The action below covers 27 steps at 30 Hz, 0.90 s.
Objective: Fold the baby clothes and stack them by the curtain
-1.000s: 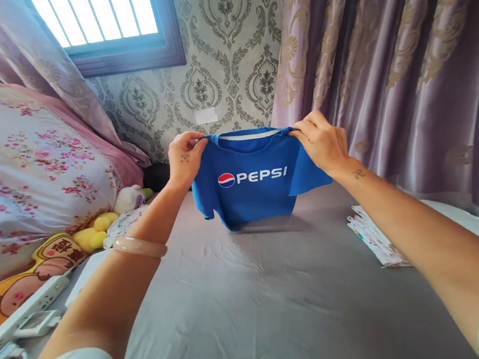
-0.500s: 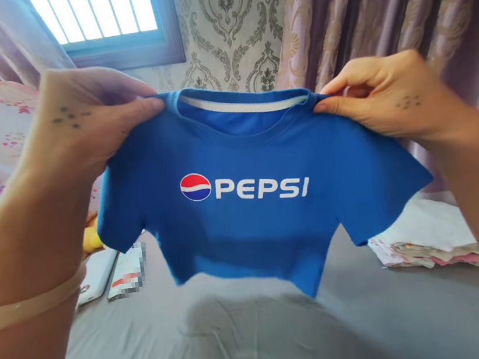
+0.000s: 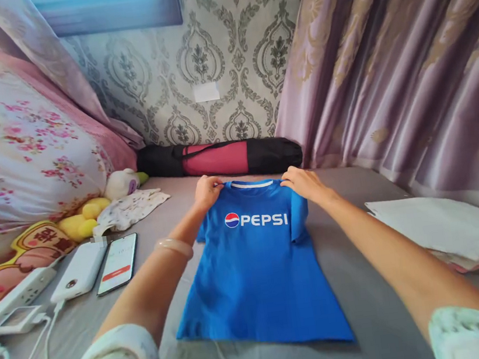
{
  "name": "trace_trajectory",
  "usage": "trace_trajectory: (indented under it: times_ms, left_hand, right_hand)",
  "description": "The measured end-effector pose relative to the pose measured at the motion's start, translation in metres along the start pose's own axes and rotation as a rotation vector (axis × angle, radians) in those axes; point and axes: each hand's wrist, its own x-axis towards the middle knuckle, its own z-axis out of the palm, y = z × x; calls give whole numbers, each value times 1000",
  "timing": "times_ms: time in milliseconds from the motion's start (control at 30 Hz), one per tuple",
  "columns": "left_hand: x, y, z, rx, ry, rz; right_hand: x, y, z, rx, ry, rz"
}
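Observation:
A blue T-shirt [image 3: 261,276] with a white PEPSI print and a round red, white and blue logo lies face up over the grey bed sheet [image 3: 363,316], its hem towards me. My left hand [image 3: 208,192] pinches the shirt's left shoulder beside the collar. At the other shoulder, my right hand [image 3: 304,183] is closed on the fabric in the same way. The right sleeve hangs folded down along the shirt's side; the left sleeve is partly hidden behind my left forearm.
Left of the shirt lie a phone [image 3: 117,265], a white power bank [image 3: 78,271], a power strip [image 3: 21,298] with cables, and plush toys [image 3: 81,219]. A black and red rolled bag [image 3: 214,160] lies against the wall. Folded cloths [image 3: 454,233] are stacked at the right.
Both hands have moved away from me and down with the T-shirt, from held up before my face to laid out along the bed. The view has tilted downwards.

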Motion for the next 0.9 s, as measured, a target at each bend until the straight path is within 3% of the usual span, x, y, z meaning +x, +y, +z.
trace_trajectory:
  times_ms: [100, 200, 600, 767, 900]
  left_hand:
    - [-9, -20, 34, 132, 32, 29]
    - [-11, -33, 52, 231, 55, 33]
    - [27, -57, 75, 388, -58, -19]
    - [39, -70, 91, 348, -289, -220]
    - [48, -77, 97, 317, -417, -320]
  right_hand:
    - [4, 1, 36, -104, -73, 26]
    - [12, 5, 59, -175, -122, 26]
    - [62, 22, 108, -177, -203, -41]
    - [76, 29, 129, -74, -254, 9]
    - [86, 35, 147, 138, -304, 71]
